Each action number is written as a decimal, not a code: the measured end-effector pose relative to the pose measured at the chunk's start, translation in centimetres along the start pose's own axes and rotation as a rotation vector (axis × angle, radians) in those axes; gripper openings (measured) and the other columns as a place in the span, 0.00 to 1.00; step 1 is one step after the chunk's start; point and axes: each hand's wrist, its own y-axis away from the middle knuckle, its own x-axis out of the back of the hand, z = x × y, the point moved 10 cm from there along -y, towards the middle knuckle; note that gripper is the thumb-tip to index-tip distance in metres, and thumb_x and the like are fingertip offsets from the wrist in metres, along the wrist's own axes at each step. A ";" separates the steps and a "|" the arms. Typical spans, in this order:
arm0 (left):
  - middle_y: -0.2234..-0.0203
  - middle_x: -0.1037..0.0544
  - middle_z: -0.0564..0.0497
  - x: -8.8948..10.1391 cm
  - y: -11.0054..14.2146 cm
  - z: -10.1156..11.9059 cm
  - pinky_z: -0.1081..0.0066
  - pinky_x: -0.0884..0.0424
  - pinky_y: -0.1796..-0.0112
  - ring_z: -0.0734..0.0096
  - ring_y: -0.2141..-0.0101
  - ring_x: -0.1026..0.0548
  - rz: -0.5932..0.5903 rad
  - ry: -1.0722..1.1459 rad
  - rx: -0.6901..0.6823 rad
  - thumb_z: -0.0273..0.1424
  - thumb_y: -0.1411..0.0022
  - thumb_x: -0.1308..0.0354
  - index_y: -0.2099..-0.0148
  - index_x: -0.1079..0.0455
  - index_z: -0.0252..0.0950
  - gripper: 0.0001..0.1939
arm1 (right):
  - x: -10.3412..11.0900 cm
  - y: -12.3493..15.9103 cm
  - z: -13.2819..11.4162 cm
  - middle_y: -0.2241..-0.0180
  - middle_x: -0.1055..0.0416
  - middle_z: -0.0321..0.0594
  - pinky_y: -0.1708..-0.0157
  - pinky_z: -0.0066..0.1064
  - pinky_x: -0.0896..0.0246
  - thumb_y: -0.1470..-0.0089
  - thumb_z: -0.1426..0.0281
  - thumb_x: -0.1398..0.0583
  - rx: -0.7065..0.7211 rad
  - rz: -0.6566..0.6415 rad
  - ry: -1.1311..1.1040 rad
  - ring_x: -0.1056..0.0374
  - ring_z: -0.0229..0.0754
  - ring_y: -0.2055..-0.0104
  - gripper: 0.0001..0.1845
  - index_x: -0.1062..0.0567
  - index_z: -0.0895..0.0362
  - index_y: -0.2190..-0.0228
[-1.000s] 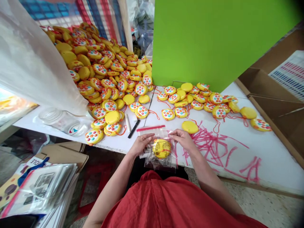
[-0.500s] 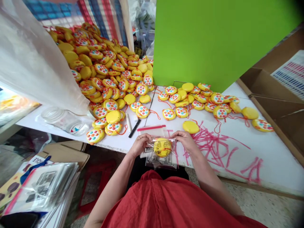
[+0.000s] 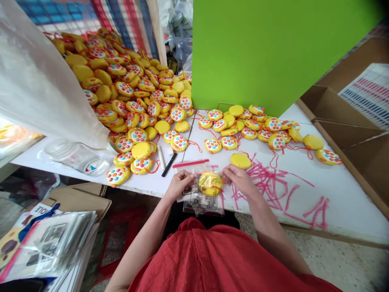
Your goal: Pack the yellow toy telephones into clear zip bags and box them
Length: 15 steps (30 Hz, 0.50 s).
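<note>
Between my two hands, just over the table's front edge, is a clear plastic bag with a yellow toy (image 3: 210,183) inside. My left hand (image 3: 180,184) pinches the bag's left side. On the right side, my right hand (image 3: 238,178) has its fingers closed on the plastic too. Beneath lie more printed clear bags (image 3: 202,202), one with a pink strip (image 3: 191,163) along its top. A single yellow toy (image 3: 240,160) lies face down beyond my right hand. To the left of the bags are a black marker (image 3: 169,164) and a white stick (image 3: 161,157).
A large heap of yellow toys (image 3: 127,89) spills from a sack at the back left; several more (image 3: 227,121) lie before a green panel (image 3: 267,48). Pink strips (image 3: 270,186) litter the right. A clear jar (image 3: 75,156) lies left, an open carton (image 3: 337,109) right.
The bagged toy has turned slightly between my hands, and the printing on the bag no longer shows over it. Both hands keep their grip. The whole view has shifted a little.
</note>
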 end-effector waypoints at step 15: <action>0.60 0.29 0.46 -7.2 0.8 1.3 0.62 0.34 0.54 0.62 0.58 0.32 -0.038 -1.435 -0.571 0.31 0.35 0.46 0.57 0.31 0.37 0.06 | 16.6 5.0 -2.6 0.49 0.31 0.53 0.47 0.53 0.40 0.40 0.59 0.46 0.284 0.873 0.423 0.34 0.55 0.46 0.23 0.30 0.59 0.49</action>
